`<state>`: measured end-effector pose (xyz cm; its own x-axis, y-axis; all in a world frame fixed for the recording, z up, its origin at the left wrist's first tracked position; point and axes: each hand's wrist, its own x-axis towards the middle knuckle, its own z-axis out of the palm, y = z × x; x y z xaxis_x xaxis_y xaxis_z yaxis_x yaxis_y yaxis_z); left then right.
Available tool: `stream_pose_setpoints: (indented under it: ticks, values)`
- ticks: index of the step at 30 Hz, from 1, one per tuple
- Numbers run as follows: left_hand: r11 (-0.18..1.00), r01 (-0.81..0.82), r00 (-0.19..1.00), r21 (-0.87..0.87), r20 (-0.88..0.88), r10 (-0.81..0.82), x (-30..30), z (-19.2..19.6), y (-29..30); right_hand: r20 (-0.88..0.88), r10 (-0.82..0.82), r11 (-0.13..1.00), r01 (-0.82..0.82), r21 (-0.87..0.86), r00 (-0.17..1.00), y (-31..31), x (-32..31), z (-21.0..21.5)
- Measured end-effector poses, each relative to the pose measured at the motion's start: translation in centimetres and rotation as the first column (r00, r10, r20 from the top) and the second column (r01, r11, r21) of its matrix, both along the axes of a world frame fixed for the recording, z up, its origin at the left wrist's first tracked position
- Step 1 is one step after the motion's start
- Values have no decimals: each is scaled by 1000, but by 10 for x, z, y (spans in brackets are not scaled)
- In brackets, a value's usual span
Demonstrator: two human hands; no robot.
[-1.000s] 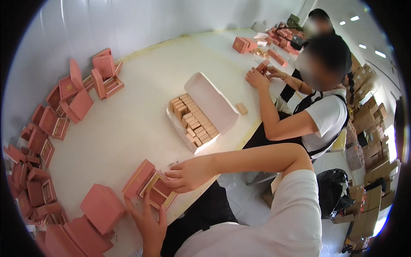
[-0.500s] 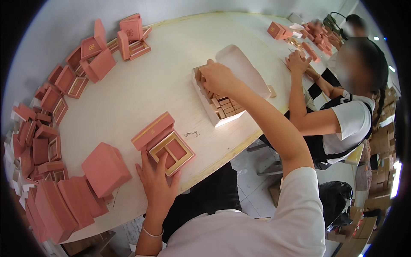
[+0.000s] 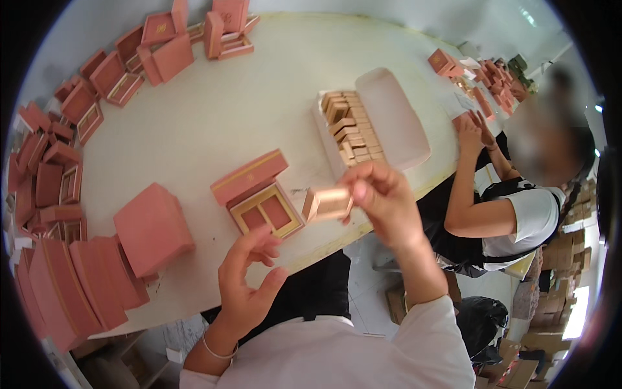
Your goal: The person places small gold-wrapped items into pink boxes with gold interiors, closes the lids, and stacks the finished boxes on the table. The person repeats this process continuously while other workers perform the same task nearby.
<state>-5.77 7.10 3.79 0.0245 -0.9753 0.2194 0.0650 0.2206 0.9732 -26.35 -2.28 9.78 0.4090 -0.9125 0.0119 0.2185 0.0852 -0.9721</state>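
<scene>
Raised above the table, my right hand [image 3: 383, 202] pinches a small gold rectangular frame [image 3: 328, 204] between thumb and fingers. My left hand [image 3: 249, 275] is open, fingers spread and holding nothing, just in front of an open pink gift box [image 3: 251, 177]. That box has its lid tipped back and a gold-edged insert [image 3: 262, 207] with two side-by-side pink compartments; the fingertips of my left hand overlap its near edge in view. Beyond my right hand stands a white carton [image 3: 327, 144] with rows of similar small gold pieces [image 3: 355, 126], its white lid [image 3: 396, 117] folded open to the right.
Closed pink boxes [image 3: 154, 227] stand at the near left of the table. Several open pink boxes [image 3: 116, 78] line the far left edge. A co-worker [image 3: 512, 214] sits at right, hands near more pink boxes [image 3: 495, 81]. A black bag [image 3: 481, 321] lies below.
My right hand has come out of the white carton toward me, with a gold frame in it. My left hand has let go of the open pink box and drawn back slightly.
</scene>
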Motion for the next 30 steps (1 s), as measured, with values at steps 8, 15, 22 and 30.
stream_pose_setpoints:
  ticks: [8, 15, 22, 30]
  values:
    - [979, 185, 895, 85, -427, -132, 8, 6, 5, -166, -452, 176, -95, -980, 876, 53, 36, -56]
    - [988, 151, 869, 38, -482, -114, 10, -2, 4, -269, -343, 487, -74, -870, 900, 57, 40, -51]
    - [997, 10, 979, -70, -203, -24, 0, -21, 14, 73, 106, 984, -94, -150, 992, 57, 45, -61]
    - [999, -30, 996, 15, 80, 28, 12, -29, 6, -314, -51, 936, -65, -346, 948, 51, 52, -65]
